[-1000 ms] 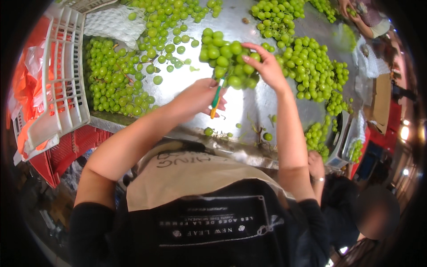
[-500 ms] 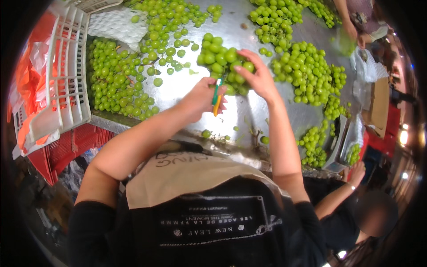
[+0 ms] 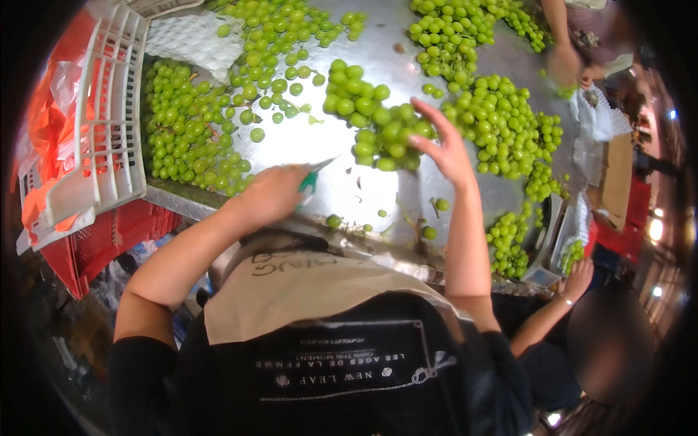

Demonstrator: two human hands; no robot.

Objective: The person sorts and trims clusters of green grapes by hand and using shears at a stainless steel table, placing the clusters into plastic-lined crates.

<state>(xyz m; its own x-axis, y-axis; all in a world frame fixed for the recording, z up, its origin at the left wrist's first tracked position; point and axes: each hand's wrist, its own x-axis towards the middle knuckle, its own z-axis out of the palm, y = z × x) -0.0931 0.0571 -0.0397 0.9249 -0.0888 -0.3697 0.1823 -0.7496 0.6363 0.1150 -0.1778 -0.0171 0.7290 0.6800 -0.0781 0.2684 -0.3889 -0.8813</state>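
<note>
A bunch of green grapes (image 3: 385,123) is on the metal table in front of me. Beside its right edge is my right hand (image 3: 452,151), open, its thumb and fingers spread; the thumb tip is right by the grapes, and whether it touches them I cannot tell. Closer to me and to the left, my left hand (image 3: 273,195) is closed around scissors (image 3: 309,182) with a green handle. Their blade points right, apart from the bunch.
Loose grapes (image 3: 185,123) heap at the left beside a white plastic crate (image 3: 109,120) and white foam netting (image 3: 196,42). More grape bunches (image 3: 498,123) line the right side. Another person's hand (image 3: 563,67) is at the far right; a second person's hand (image 3: 578,280) is nearer, at right.
My left hand has drawn back toward me and left with the scissors, away from the bunch. My right hand has moved slightly right and come off the grapes, its fingers spreading.
</note>
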